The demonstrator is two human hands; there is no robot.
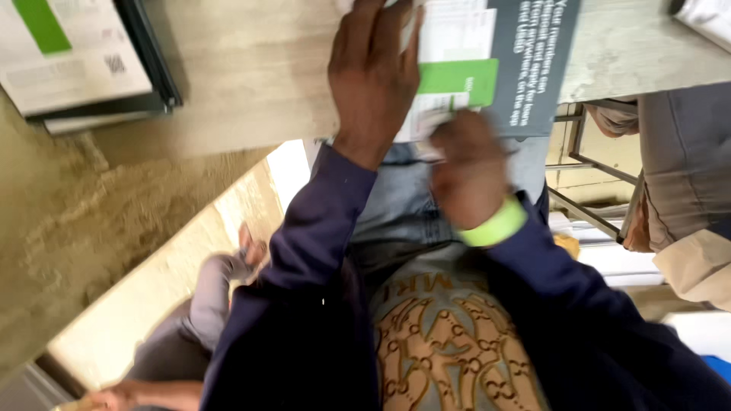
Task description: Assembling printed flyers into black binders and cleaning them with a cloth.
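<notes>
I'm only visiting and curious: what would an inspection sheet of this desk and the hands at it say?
Surface: pale wood-grain table, edge facing the person.
Job's things: paper leaflet with a green band, lying on a dark printed sheet.
Clutter: stack of papers and a dark folder at the far corner.
Hands: left hand flat on the leaflet; right hand, blurred, at its near edge, with a yellow-green wristband.
Cables: nothing seen.
Surroundings: rough floor, another person's arm at the side, metal frame.
</notes>
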